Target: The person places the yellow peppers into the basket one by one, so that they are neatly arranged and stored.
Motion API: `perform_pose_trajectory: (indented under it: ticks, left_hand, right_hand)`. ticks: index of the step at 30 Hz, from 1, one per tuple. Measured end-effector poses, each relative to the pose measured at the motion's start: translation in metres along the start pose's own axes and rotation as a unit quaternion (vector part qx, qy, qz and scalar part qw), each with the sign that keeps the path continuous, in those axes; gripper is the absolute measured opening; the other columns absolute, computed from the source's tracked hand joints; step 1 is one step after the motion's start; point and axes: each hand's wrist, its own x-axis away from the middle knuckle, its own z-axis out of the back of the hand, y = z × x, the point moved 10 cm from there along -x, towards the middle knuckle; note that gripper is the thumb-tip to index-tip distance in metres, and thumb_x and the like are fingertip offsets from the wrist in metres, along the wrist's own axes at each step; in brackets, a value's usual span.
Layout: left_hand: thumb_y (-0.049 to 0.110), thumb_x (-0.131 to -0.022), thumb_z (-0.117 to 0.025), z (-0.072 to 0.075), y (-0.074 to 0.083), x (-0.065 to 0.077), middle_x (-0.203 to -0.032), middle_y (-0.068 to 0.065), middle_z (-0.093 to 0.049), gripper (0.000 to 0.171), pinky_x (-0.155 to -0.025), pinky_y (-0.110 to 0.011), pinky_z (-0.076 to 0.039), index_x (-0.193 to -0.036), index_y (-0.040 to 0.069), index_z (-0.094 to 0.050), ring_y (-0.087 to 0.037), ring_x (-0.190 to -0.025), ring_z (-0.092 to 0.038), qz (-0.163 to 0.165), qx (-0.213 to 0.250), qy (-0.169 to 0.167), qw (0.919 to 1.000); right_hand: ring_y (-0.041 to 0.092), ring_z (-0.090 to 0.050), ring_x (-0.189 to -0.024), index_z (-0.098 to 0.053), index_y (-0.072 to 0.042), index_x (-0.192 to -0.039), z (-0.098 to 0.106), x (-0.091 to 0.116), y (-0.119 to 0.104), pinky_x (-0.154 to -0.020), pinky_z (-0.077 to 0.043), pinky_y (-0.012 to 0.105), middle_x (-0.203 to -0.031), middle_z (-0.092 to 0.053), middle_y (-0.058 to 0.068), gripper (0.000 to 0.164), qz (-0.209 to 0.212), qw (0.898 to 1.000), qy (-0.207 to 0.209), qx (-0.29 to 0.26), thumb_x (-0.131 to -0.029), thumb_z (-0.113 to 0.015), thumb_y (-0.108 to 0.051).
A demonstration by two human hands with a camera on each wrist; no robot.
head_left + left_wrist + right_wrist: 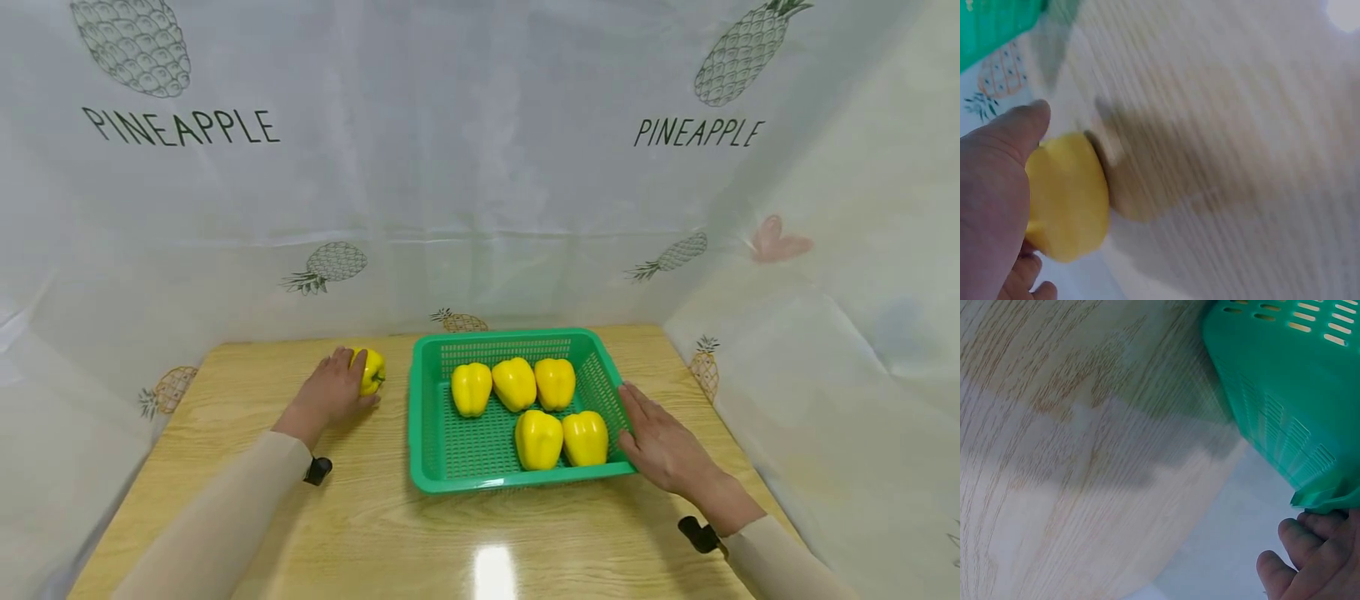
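Note:
A yellow bell pepper (pixel 372 372) is on the wooden table, left of the green basket (pixel 422 433). My left hand (pixel 331 393) reaches over it from the left and holds it. Seen from the left wrist, the thumb is on one side of the pepper (pixel 1069 197) and curled fingers show on the other. Inside the basket sit several more yellow bell peppers (pixel 472 389), in a back row and a front pair. With fairly straight fingers, my right hand (pixel 663 442) rests against the basket's right rim. From the right wrist, its fingers touch the basket's edge (pixel 1325 499).
The wooden table (pixel 375 533) carries the basket near its back edge. A pale curtain (pixel 480 167) printed with pineapples hangs behind and along both sides of the table.

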Motion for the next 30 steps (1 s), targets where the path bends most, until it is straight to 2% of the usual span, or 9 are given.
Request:
perform_pose_trajectory:
  ticks: [2,5,10,14,19,26,30]
  left_hand:
    - [0.041,-0.097,-0.076,0.002,0.005,0.007,-0.132,-0.035,-0.049,0.084,-0.115,-0.063,-0.042,-0.152,-0.01,-0.04,-0.049,-0.122,-0.053,-0.003,-0.001,0.017,0.9999]
    - [0.04,-0.095,-0.079,0.004,0.011,0.017,-0.126,-0.033,-0.051,0.083,-0.111,-0.059,-0.046,-0.151,-0.011,-0.043,-0.046,-0.114,-0.056,-0.002,-0.002,0.033,0.9995]
    - [0.038,-0.096,-0.078,0.0,0.017,0.031,-0.14,-0.036,-0.047,0.082,-0.105,-0.06,-0.052,-0.151,-0.011,-0.041,-0.049,-0.122,-0.056,0.009,0.028,0.024,0.9993]
    - [0.039,-0.099,-0.074,-0.005,0.024,0.038,-0.153,-0.036,-0.041,0.085,-0.106,-0.062,-0.052,-0.155,-0.01,-0.033,-0.051,-0.131,-0.054,0.017,0.037,-0.006,0.9992]
    - [0.044,-0.099,-0.072,-0.007,0.035,0.043,-0.148,-0.033,-0.049,0.089,-0.104,-0.059,-0.054,-0.158,-0.009,-0.031,-0.049,-0.13,-0.056,0.015,-0.007,-0.01,0.9998]
    - [0.046,-0.093,-0.079,0.007,0.056,0.052,-0.126,-0.026,-0.063,0.083,-0.09,-0.053,-0.061,-0.149,-0.005,-0.045,-0.042,-0.113,-0.063,-0.009,-0.053,0.044,0.9976]
    - [0.046,-0.093,-0.079,0.01,0.065,0.057,-0.125,-0.023,-0.064,0.081,-0.09,-0.051,-0.06,-0.148,-0.005,-0.047,-0.039,-0.112,-0.063,-0.015,-0.057,0.035,0.9976]
  right_hand:
    - [0.051,-0.036,-0.151,-0.025,0.008,-0.163,0.0,0.0,0.001,-0.119,-0.036,0.066,-0.17,-0.026,0.029,0.064,-0.002,1.0,-0.004,0.0,-0.109,-0.045,-0.022]
    - [0.051,-0.035,-0.151,-0.024,0.007,-0.163,0.0,0.001,0.002,-0.119,-0.036,0.066,-0.17,-0.026,0.029,0.065,-0.005,1.0,-0.007,-0.003,-0.11,-0.045,-0.022]
    - [0.051,-0.035,-0.151,-0.024,0.007,-0.164,0.002,0.001,0.001,-0.119,-0.036,0.066,-0.169,-0.026,0.029,0.065,-0.002,1.0,-0.009,-0.004,-0.11,-0.045,-0.023]
    - [0.052,-0.035,-0.151,-0.024,0.007,-0.163,0.001,0.001,0.001,-0.118,-0.035,0.067,-0.169,-0.026,0.03,0.065,0.002,1.0,-0.008,-0.004,-0.11,-0.044,-0.023]
    - [0.053,-0.036,-0.15,-0.024,0.007,-0.163,0.001,0.001,0.001,-0.117,-0.037,0.067,-0.169,-0.026,0.03,0.065,0.007,1.0,-0.004,-0.001,-0.11,-0.045,-0.023]
    - [0.053,-0.037,-0.149,-0.025,0.008,-0.163,0.003,0.0,0.002,-0.115,-0.039,0.068,-0.168,-0.027,0.031,0.065,0.008,1.0,-0.001,0.0,-0.11,-0.047,-0.023]
    - [0.054,-0.037,-0.149,-0.025,0.008,-0.163,0.001,-0.001,0.002,-0.115,-0.039,0.068,-0.169,-0.026,0.031,0.065,0.008,1.0,-0.005,0.0,-0.11,-0.047,-0.023]
